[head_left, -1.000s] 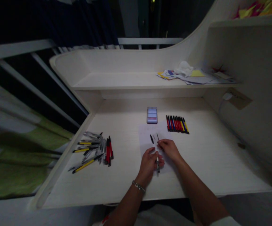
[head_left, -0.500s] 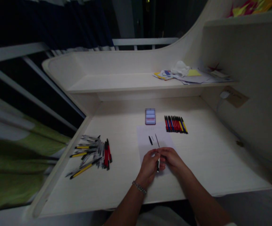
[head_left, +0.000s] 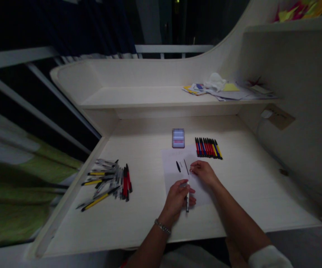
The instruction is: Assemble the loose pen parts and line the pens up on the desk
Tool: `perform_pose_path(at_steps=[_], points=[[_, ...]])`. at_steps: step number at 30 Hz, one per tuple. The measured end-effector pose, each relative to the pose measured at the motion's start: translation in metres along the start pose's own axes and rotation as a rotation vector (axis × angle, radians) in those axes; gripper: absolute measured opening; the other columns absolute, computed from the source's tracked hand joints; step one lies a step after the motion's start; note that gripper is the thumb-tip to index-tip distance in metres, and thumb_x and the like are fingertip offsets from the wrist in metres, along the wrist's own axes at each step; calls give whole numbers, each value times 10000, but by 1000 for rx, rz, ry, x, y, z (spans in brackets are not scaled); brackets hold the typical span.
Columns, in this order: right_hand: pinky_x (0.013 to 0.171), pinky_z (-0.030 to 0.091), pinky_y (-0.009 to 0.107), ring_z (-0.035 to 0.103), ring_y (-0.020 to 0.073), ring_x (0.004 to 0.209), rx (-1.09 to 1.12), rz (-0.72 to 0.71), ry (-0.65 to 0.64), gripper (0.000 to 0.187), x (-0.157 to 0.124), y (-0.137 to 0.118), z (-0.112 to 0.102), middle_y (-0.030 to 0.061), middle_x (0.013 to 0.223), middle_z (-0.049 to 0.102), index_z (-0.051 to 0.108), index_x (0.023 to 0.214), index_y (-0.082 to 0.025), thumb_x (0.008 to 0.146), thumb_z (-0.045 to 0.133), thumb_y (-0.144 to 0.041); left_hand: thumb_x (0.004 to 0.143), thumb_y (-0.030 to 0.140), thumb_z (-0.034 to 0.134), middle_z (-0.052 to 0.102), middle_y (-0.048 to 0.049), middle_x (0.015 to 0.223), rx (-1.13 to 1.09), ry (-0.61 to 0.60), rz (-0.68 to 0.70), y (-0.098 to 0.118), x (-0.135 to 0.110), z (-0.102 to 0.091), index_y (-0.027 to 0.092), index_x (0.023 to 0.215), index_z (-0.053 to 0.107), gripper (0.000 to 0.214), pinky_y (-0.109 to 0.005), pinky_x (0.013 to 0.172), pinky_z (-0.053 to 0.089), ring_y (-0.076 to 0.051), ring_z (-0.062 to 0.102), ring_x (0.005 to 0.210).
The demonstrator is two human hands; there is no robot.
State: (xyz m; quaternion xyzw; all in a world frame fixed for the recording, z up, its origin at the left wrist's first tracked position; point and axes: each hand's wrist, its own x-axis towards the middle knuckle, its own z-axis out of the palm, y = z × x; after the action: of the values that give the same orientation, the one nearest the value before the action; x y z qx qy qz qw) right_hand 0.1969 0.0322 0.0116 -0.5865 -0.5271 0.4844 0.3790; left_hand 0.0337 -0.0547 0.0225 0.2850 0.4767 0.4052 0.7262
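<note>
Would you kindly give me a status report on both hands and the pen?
Left hand holding pen; right hand apart, its grip unclear. Black cap, thin dark rod lying on paper just ahead.

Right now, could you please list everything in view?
Desk: one, white, centre
Shelf: one, white, above
Papers: several, white/yellow, on shelf
Wad: one, white, on papers
Decorations: uncounted, pink/yellow, top right
Plug: one, white, right
Curtains: two, blue/green, left
Rails: several, white, behind desk
Device: one, bluish, centre
Sheet: one, white, before device
Slim parts: three, black/grey, on sheet
Pen row: one, red/blue/yellow/black, right
Pen pile: one, clear/black/yellow/red, left
Pen barrel: one, white/black, held
Bracelet: one, silvery, left wrist
Left hand: one, bare, holding barrel
Right hand: one, bare, beside slim parts
</note>
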Motion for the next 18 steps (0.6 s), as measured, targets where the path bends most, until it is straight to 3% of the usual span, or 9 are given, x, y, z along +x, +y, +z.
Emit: perform_pose_path(at_steps=[4, 8, 11, 15, 18], points=[[789, 433, 273, 662, 190, 866, -590, -113, 64, 179, 19, -9, 2, 80, 896, 746, 734, 856, -182, 855, 576, -266, 810, 367, 719, 711, -119, 893, -28, 36, 16, -4, 3, -3, 138, 1039, 595, 346, -317, 588, 588, -171, 695, 612], [835, 407, 263, 653, 195, 943, -834, -173, 37, 207, 20, -10, 14, 95, 981, 736, 744, 916, -193, 893, 556, -276, 796, 374, 736, 723, -125, 868, -61, 77, 38, -4, 7, -5, 137, 1022, 599, 355, -325, 627, 592, -184, 706, 641], [839, 406, 265, 645, 196, 942, -815, -182, 91, 215, 17, -8, 16, 97, 987, 727, 734, 948, -186, 896, 557, -297, 774, 394, 755, 733, -136, 867, -74, 92, 64, -1, 9, -4, 136, 1009, 602, 381, -334, 659, 591, -192, 713, 666], [798, 431, 274, 643, 194, 863, -547, -190, 180, 284, -2, -8, 11, 77, 918, 725, 704, 937, -177, 924, 490, -361, 738, 438, 774, 745, -142, 886, -85, 136, 139, 2, 13, -3, 144, 1000, 608, 427, -346, 721, 580, -210, 722, 749], [725, 457, 274, 633, 189, 764, -276, -180, 64, 298, -33, -7, 11, 49, 801, 706, 675, 842, -183, 895, 509, -424, 726, 455, 772, 751, -134, 916, -58, 160, 221, 4, 18, -4, 158, 998, 623, 430, -336, 745, 565, -217, 717, 811]])
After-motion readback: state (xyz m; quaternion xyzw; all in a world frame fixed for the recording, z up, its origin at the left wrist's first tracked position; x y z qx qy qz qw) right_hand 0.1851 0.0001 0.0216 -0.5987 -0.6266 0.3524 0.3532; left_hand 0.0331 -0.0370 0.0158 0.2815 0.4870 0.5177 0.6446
